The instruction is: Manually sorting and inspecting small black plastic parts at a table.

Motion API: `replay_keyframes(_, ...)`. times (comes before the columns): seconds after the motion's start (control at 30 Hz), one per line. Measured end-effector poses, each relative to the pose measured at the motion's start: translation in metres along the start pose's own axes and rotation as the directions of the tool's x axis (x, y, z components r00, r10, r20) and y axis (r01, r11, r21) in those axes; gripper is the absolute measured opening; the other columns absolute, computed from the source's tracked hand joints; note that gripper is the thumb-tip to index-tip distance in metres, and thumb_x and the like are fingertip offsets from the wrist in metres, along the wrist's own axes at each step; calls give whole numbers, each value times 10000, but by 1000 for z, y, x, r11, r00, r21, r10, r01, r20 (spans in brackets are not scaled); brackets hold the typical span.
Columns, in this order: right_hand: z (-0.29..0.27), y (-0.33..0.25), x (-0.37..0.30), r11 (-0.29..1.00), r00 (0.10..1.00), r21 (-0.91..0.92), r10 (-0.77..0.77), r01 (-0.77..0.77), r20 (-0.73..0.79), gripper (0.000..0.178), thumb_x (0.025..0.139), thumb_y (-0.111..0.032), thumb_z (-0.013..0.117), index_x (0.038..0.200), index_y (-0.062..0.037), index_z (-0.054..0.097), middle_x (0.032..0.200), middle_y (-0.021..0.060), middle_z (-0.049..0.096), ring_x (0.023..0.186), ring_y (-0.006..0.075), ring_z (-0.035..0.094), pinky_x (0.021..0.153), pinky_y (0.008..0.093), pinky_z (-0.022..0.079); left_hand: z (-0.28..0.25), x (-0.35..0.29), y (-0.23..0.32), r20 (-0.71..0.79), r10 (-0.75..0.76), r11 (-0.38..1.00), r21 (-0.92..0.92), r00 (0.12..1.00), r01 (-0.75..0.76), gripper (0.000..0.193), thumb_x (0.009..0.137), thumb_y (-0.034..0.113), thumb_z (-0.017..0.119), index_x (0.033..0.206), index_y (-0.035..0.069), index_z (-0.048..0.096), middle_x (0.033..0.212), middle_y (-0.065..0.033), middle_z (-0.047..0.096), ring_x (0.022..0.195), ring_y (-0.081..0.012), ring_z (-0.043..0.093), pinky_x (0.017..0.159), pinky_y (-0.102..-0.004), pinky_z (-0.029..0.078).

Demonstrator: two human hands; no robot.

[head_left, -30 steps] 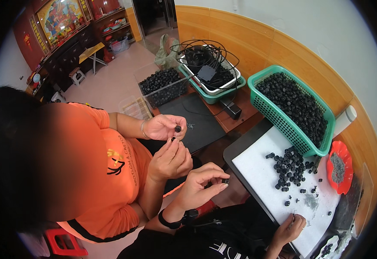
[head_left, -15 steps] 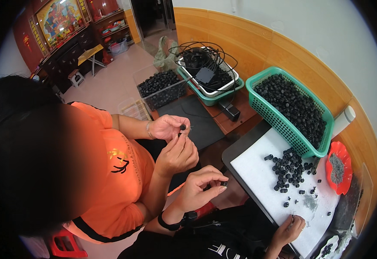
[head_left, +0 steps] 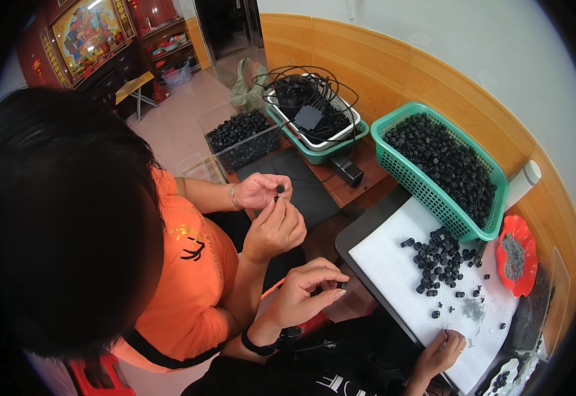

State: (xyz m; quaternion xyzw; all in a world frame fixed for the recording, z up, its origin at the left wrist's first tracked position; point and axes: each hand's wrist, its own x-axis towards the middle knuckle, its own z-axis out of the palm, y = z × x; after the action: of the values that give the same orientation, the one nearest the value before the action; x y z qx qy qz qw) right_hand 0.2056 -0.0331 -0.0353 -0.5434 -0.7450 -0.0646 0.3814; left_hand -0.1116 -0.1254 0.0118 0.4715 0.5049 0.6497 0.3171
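Beyond the hands, a green basket brims with black caps, a red dish of grey bits just beside it. Further off sit a clear tub of caps, a teal tray under tangled wire, and a person in orange close by.

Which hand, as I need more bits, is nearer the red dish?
Right. The right hand rests on the white sheet below-left of the red dish; the left hand, pinching a black cap, is farther left.
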Motion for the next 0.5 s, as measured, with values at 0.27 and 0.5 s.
replay_keyframes(0.27, 0, 1, 0, 1000, 1000, -9, -20, 20, -11, 53, 868, 45, 590, 898, 46, 546, 877, 188, 529, 831, 375, 530, 731, 436, 422, 2, 2, -2, 12, 25, 999, 19, 1000, -26, 273, 818, -98, 700, 1078, -15, 702, 1012, -59, 608, 832, -76, 555, 679, -193, 432)
replay_keyframes(0.5, -1, 0, 1, 1000, 1000, 15, -6, 6, 6, 56, 862, 50, 589, 900, 47, 548, 880, 190, 532, 839, 378, 529, 745, 440, 421, 4, 3, -2, 19, 15, 1000, 23, 1000, -15, 271, 816, -102, 698, 1073, -17, 701, 1017, -63, 608, 829, -78, 553, 671, -196, 423)
